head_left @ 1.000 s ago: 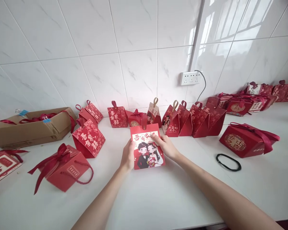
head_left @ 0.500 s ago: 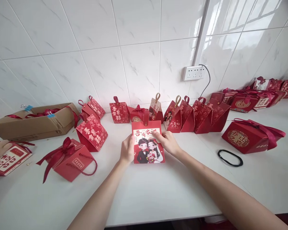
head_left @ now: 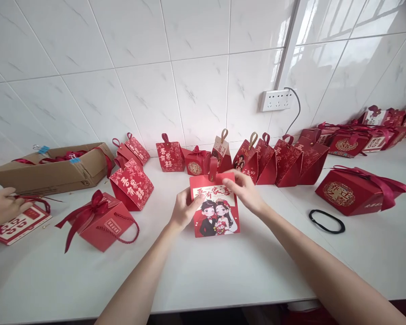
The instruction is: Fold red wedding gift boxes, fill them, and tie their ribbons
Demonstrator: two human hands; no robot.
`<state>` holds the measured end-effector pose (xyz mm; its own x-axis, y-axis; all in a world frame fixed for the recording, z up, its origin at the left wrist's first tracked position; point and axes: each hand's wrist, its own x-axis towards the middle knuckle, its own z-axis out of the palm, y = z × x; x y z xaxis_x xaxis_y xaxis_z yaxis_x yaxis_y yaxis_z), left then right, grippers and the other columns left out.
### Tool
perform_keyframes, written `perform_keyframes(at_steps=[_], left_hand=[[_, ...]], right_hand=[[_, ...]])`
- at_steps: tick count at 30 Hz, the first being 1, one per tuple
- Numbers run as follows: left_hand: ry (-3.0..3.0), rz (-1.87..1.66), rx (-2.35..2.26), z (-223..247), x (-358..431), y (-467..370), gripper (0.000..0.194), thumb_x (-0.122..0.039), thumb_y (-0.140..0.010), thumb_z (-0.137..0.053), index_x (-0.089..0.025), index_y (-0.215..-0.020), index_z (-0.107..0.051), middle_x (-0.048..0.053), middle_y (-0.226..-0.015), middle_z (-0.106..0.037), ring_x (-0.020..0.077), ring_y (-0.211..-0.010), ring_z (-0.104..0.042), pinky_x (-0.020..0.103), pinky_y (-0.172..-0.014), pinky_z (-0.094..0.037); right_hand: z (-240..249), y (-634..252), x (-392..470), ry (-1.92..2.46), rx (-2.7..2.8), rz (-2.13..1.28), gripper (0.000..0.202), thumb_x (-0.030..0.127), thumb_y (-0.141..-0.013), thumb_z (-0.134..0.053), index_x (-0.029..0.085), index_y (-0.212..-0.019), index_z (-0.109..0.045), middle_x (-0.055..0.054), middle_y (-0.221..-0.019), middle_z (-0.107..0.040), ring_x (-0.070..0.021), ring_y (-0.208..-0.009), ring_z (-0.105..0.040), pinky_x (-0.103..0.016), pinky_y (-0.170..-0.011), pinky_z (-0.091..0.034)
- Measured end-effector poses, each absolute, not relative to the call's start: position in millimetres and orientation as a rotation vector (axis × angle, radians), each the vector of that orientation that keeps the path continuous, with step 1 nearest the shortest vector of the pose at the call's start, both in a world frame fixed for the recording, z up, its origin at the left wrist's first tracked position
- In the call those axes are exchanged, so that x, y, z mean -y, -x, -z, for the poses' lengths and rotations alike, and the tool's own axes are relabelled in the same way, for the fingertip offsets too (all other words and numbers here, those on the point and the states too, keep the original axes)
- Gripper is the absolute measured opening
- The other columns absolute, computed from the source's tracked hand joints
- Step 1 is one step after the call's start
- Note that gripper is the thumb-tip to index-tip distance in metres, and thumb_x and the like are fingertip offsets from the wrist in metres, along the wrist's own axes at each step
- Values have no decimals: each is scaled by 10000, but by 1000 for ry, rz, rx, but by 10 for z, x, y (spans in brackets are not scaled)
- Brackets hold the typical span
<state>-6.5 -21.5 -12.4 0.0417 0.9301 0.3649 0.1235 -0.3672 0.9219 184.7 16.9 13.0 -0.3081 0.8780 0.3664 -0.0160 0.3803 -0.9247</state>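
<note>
Between my hands is a red gift box [head_left: 217,212] with a cartoon bride and groom and a ribbon loop at its top. My left hand [head_left: 185,208] grips its left edge, thumb on the front face. At the upper right corner, my right hand [head_left: 243,189] holds it with the thumb on the front and the fingers behind, partly hidden. Just behind it on the table stand a small red box with a bow [head_left: 198,162] and a cream-fronted box [head_left: 221,149].
On the left sit a red box with rope handle [head_left: 104,223], a patterned red box [head_left: 131,185] and a cardboard carton [head_left: 54,174]. A co-worker's hand [head_left: 6,207] is over another box [head_left: 20,223]. At right lie a black loop [head_left: 326,221] and a bowed box [head_left: 355,192].
The gift box has shifted slightly right and down in view. My left thumb now lies farther onto its front, and my right hand has moved up to the top corner. The co-worker's hand has moved.
</note>
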Motion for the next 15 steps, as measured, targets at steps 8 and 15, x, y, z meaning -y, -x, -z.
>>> perform_keyframes(at_steps=[8, 15], left_hand=[[-1861, -1319, -1015, 144, 285, 2, 211, -336, -750, -620, -133, -811, -618, 39, -728, -656, 159, -667, -603, 246, -621, -469], [-1887, -1279, -1042, 146, 312, -21, 191, -272, -718, -639, -134, -850, -646, 47, -776, -702, 173, -692, -643, 248, -644, -498]], right_hand=[[-350, -1882, 26, 718, 1595, -848, 232, 409, -743, -671, 184, -785, -636, -30, -763, -664, -161, -731, -615, -265, -666, -486], [-321, -1804, 94, 796, 1667, -658, 345, 390, -853, -524, 169, -588, -551, 15, -565, -534, -95, -531, -438, -225, -522, -362]])
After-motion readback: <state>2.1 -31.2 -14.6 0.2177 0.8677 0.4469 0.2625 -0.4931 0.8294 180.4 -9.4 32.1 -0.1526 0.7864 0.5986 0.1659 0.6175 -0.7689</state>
